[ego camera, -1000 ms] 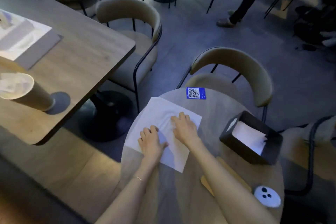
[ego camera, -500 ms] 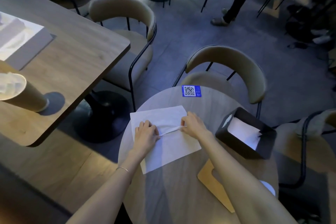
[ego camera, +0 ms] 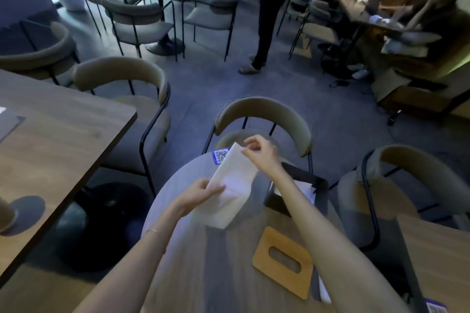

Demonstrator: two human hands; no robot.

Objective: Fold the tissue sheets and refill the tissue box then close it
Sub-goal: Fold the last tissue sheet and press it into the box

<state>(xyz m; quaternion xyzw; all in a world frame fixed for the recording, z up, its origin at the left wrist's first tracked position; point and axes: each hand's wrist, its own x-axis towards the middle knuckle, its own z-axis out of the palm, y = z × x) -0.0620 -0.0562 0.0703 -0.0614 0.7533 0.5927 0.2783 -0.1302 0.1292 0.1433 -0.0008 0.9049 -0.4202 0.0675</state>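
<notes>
Folded tissue sheet (ego camera: 232, 185): lifted above round table (ego camera: 203, 262); left hand (ego camera: 201, 194) pinches its near edge, right hand (ego camera: 259, 152) pinches its far corner; folding apparently done. Tissue box (ego camera: 319, 185): open, partly filled. Wooden lid (ego camera: 283, 260): off, flat beside; insertion and closing remain.

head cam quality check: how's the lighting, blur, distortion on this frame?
Head view: dim and blue-tinted, warm light only at the far right; hands, left and right, and the tissue sheet are soft with motion blur; wide-angle bending curves the chairs and table edge; the tissue box interior is dark, the wooden lid reads clearly.
</notes>
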